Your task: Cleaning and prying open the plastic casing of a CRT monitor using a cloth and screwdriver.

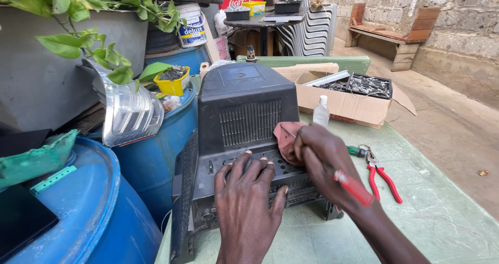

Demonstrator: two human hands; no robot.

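The left hand [248, 201] lies flat and open on the black television casing [244, 123], while the right hand [325, 157] grips a red-handled screwdriver [353, 187] and a pink cloth [286, 139]

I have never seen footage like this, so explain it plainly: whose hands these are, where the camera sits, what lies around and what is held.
There is one picture, taken by a camera on a person's head looking down at their own bare hands. The left hand rests flat on the vented back of an old dark grey television set, which stands on a pale green table. The right hand holds a red-handled screwdriver and a reddish cloth. Beside it lie red-handled pliers, a small clear bottle and an open cardboard box of metal parts. Blue drums stand to the left.
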